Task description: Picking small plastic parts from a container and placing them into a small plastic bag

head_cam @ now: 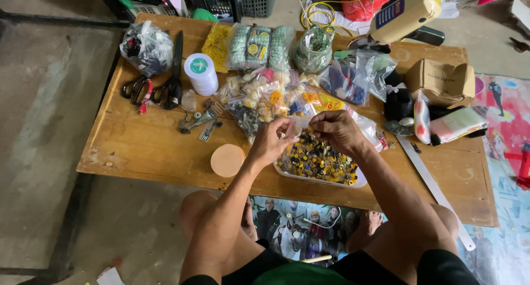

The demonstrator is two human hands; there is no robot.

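The left hand (pixel 271 141) is curled, thumb and fingertips pinched on a small clear plastic bag (pixel 296 125), holding its near edge. The right hand (pixel 338 129) is closed in the same way, fingertips pinched at the other side of that bag, so the two hands meet over it, almost touching. What lies inside the bag is too small to tell.

Directly under both hands sits a shallow white plastic tray (pixel 322 180) filled with small yellow, black and blue beads (pixel 317 161); the tray rests on a low wooden table (pixel 143 147). Just to the left of the left hand lies a round tan wooden disc (pixel 227 160), apart from the tray. Beyond the hands, a heap of clear bags of pale and orange beads (pixel 255 94) spreads across the table. Farther to the left of the left hand lie a bunch of metal clips (pixel 200 121), a white spool of thread with a green label (pixel 201 73), and black-handled scissors (pixel 173 78). To the right of the right hand, a long metal ruler (pixel 434 189) runs slantwise toward the table's near edge, and past it stands a brown cardboard box (pixel 441 82). Below the hands, the person's bare knees flank a colourful printed mat (pixel 298 224).
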